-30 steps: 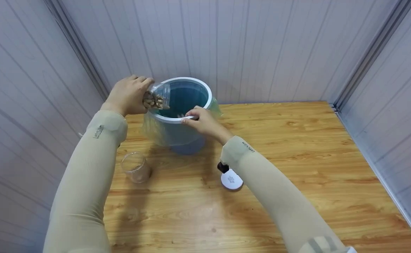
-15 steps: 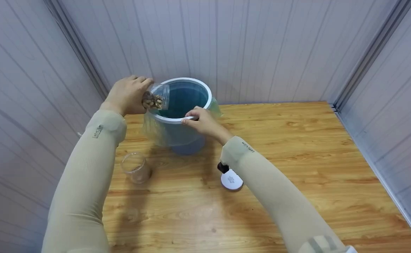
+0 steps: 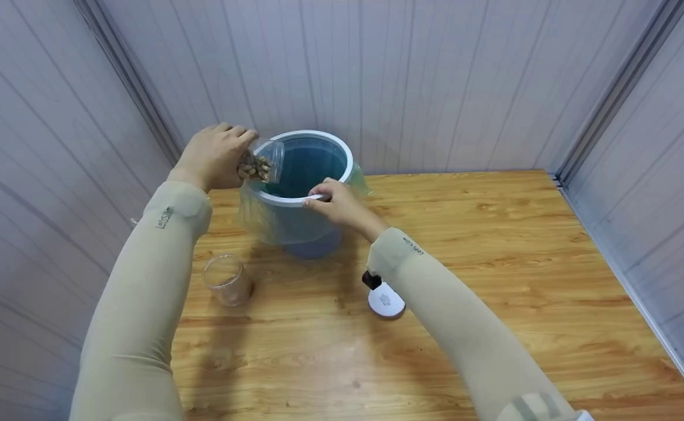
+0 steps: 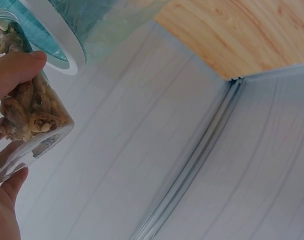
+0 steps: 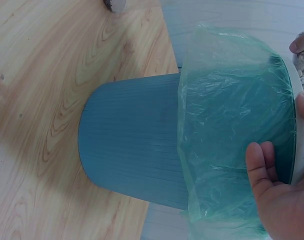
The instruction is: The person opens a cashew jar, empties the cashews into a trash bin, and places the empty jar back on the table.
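Note:
My left hand [image 3: 213, 156] grips a clear jar [image 3: 276, 158], tipped on its side with its mouth over the near-left rim of a blue trash can [image 5: 132, 140]. Brown, shell-like pieces [image 4: 27, 107] lie heaped inside the jar; in the left wrist view, thumb and fingers wrap round it near its base. My right hand [image 3: 345, 204] pinches the can's white rim [image 3: 345, 146] at the near side. In the right wrist view its fingers press against a thin green trash bag [image 5: 227, 125], which lines the can and hangs over the outside.
A clear glass cup [image 3: 228, 280] stands on the wooden table [image 3: 494, 263], left of centre and nearer than the can. By my right forearm lies a white, round-edged object [image 3: 386, 300] with a black part. Pale panel walls [image 3: 435, 82] enclose the back and both sides.
Both hands keep nearly the same places, the jar still tipped. A pale blur inside the can beside my right fingers, seen one second ago, no longer shows.

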Tool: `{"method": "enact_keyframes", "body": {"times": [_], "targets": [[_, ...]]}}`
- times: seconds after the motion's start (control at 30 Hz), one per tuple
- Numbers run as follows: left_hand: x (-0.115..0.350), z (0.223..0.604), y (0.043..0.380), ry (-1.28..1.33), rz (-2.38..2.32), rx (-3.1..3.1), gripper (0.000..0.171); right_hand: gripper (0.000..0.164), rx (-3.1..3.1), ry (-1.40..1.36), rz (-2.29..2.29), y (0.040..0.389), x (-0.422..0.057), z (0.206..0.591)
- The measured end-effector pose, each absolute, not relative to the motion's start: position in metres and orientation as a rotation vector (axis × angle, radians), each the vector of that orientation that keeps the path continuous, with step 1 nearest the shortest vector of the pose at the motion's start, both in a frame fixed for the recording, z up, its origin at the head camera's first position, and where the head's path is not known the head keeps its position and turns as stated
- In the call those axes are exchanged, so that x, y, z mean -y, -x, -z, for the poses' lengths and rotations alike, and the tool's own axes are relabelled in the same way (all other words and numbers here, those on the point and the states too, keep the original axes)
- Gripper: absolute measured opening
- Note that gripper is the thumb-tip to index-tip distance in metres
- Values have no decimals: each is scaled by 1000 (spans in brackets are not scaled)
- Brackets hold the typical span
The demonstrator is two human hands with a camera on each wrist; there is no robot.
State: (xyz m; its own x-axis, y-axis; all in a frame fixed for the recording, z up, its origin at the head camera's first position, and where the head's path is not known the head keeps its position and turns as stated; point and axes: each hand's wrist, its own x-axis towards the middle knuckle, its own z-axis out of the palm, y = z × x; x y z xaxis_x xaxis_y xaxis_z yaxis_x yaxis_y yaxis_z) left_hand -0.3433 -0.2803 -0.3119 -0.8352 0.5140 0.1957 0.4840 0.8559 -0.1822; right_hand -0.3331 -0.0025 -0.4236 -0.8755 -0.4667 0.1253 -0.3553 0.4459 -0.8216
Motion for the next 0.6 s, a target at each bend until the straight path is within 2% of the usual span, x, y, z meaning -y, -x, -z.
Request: {"method": "enact_keyframes", "body": {"times": [0.6], "targets": [[281, 310, 344, 803, -224, 2777, 76, 28, -2569, 733, 1417, 334, 3, 424]]}}
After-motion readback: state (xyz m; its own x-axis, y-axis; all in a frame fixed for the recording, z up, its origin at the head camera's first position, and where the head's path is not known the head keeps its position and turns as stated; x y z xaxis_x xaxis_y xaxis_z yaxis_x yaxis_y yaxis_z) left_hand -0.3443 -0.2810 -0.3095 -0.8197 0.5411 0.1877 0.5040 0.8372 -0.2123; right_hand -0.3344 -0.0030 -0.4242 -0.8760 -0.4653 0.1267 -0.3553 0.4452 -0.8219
